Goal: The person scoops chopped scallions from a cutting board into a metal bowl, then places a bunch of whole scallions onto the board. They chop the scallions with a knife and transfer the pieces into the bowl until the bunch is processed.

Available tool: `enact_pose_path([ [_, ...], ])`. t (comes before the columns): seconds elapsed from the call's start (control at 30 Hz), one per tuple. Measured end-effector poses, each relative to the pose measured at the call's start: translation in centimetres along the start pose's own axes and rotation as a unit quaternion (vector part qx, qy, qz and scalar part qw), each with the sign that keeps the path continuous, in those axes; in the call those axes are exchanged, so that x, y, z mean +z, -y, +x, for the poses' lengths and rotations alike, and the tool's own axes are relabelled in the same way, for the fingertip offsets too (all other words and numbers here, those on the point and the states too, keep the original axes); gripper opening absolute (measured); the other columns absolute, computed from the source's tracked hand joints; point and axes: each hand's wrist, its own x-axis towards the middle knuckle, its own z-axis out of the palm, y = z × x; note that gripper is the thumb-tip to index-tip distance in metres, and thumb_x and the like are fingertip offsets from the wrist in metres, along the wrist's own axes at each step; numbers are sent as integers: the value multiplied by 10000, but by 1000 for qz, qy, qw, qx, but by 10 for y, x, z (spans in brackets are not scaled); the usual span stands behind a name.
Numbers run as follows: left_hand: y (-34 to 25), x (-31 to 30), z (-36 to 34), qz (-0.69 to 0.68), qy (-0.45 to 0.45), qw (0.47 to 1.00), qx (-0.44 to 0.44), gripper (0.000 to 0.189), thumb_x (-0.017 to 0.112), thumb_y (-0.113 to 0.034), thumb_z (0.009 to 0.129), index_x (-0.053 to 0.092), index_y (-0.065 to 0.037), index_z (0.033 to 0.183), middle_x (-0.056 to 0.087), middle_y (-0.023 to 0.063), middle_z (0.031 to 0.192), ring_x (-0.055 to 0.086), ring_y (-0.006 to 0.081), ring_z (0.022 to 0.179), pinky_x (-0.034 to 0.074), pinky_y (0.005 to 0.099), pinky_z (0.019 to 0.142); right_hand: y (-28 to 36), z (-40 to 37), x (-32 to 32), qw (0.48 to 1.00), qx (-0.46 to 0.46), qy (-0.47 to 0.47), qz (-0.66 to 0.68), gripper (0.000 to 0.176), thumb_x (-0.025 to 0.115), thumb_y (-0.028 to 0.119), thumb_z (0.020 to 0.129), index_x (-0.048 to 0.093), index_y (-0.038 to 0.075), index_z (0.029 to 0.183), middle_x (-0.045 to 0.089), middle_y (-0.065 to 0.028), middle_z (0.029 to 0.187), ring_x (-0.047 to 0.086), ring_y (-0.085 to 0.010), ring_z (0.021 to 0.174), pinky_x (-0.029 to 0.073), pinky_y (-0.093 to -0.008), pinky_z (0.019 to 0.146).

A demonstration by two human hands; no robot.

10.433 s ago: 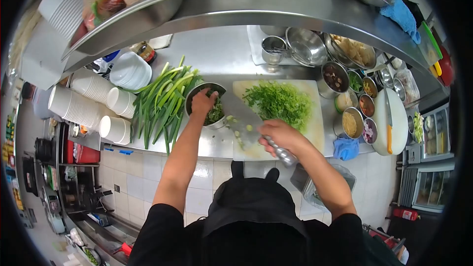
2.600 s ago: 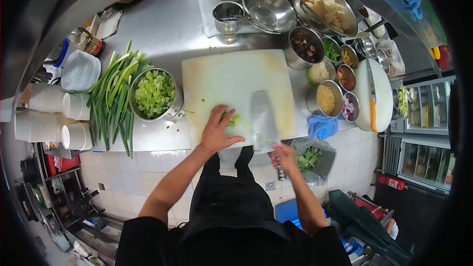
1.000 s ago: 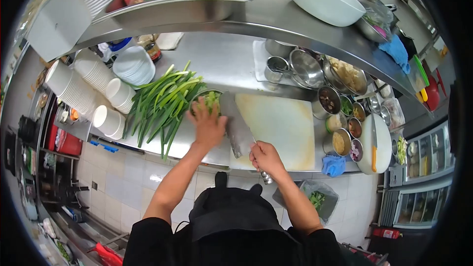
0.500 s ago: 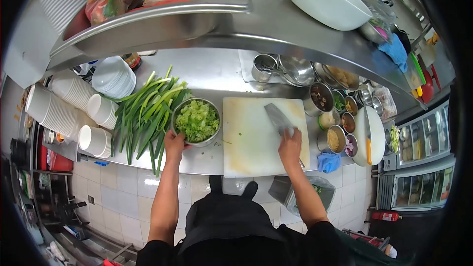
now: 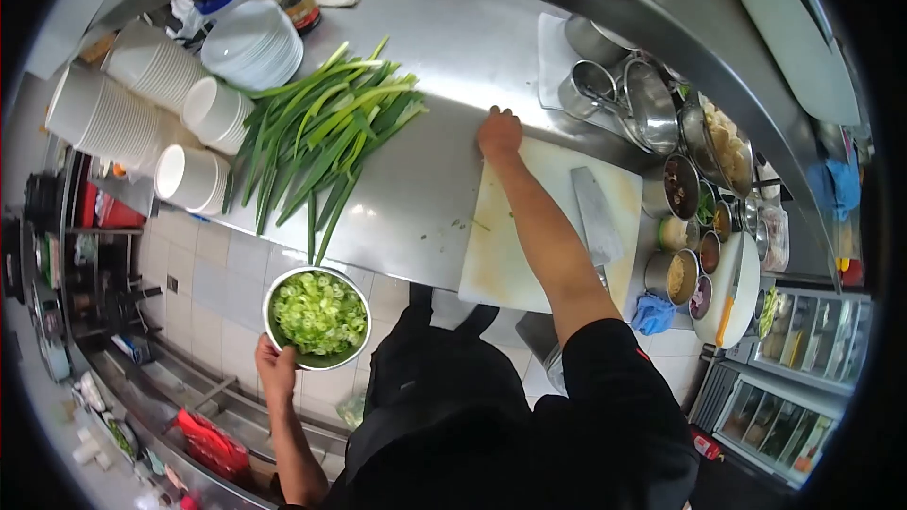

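My left hand (image 5: pixel 276 368) grips the rim of a round metal bowl (image 5: pixel 364 345) filled with chopped green onions (image 5: pixel 316 312). The bowl is held off the counter, in front of its edge and above the floor. My right hand (image 5: pixel 499 137) reaches across to the far left corner of the white cutting board (image 5: pixel 491 260). Its fingers look curled, and whatever may be under them is hidden. On the board's right part lies a cleaver (image 5: pixel 595 212), touched by neither hand. Long whole green onions (image 5: pixel 326 132) lie on the counter to the left.
Stacked white paper bowls (image 5: pixel 104 118) and plates (image 5: pixel 250 42) stand at the left of the steel counter (image 5: pixel 406 194). Metal pots and tubs of ingredients (image 5: pixel 671 274) crowd the right, beside a blue cloth (image 5: pixel 652 314) and another knife (image 5: pixel 727 307). A steel shelf overhangs the back.
My left hand has lifted the bowl from the counter and drawn it back towards me. My right hand has let go of the cleaver and moved left and away. The view has turned.
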Motion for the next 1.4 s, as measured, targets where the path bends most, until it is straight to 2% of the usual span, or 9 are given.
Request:
enact_pose_path([
  [0.27, 144, 74, -28, 38, 47, 993, -102, 74, 538, 16, 813, 525, -10, 880, 566, 51, 739, 610, 148, 575, 550, 306, 447, -5, -48, 20, 922, -336, -163, -102, 244, 534, 98, 804, 621, -21, 998, 615, -191, 937, 576, -345, 918, 413, -463, 919],
  [0.37, 167, 108, -22, 59, 96, 985, -127, 41, 536, -3, 826, 512, -10, 858, 562, 52, 721, 617, 150, 559, 559, 303, 449, 14, -80, 5, 922, -366, -38, -117, 238, 526, 99, 798, 611, -39, 973, 608, -186, 906, 591, -333, 855, 450, -446, 855],
  [0.47, 172, 134, -18, 63, 121, 982, -131, 47, 545, -5, 820, 507, -14, 846, 561, 53, 712, 613, 150, 548, 561, 299, 449, 30, -148, 6, 945, -314, -36, -89, 220, 521, 95, 798, 592, -17, 973, 595, -183, 897, 599, -311, 830, 501, -406, 688],
  [0.6, 164, 151, -20, 66, 115, 983, -131, 49, 552, -4, 815, 504, -10, 814, 555, 53, 695, 612, 147, 541, 554, 296, 435, 42, -230, -35, 942, -285, 113, 132, 270, 508, 27, 810, 580, -66, 1053, 578, -256, 1063, 580, -406, 972, 477, -492, 901],
  [0.73, 159, 153, -22, 89, 99, 985, -110, 56, 565, -9, 804, 512, -2, 787, 561, 68, 649, 608, 155, 496, 532, 293, 413, -12, -218, -57, 976, -118, -95, 155, 444, 518, 194, 916, 503, -88, 1258, 435, -328, 1348, 350, -471, 1317, 220, -543, 1136],
  [0.87, 152, 158, -22, 106, 81, 986, -103, 62, 568, -15, 800, 513, 2, 775, 570, 74, 634, 612, 158, 486, 519, 299, 401, -14, -228, -11, 984, -105, -136, 53, 519, 513, 250, 941, 431, -103, 1312, 346, -321, 1428, 265, -472, 1371, 180, -531, 1155],
  [0.97, 154, 158, -17, 95, 74, 986, -113, 71, 571, -25, 802, 516, 3, 767, 575, 75, 628, 619, 160, 489, 517, 303, 403, 28, -240, -14, 963, -190, 17, 188, 513, 505, 241, 932, 449, -124, 1290, 306, -320, 1462, 245, -496, 1373, 141, -566, 1157],
  [1.2, 139, 154, -16, 98, 83, 986, -103, 78, 576, -33, 807, 520, 0, 764, 575, 72, 610, 610, 158, 476, 515, 306, 415, 23, -129, -34, 962, -199, 59, -179, 384, 479, 114, 871, 597, -117, 1154, 300, -278, 1502, 130, -462, 1435, 70, -561, 1171],
  [1.4, 139, 152, -11, 103, 97, 986, -89, 90, 584, -38, 807, 512, -12, 760, 575, 75, 588, 609, 162, 471, 498, 320, 427, 39, -134, -40, 963, -191, 103, -162, 317, 528, 108, 852, 664, -72, 1074, 329, -263, 1488, 150, -461, 1429, 83, -561, 1170],
])
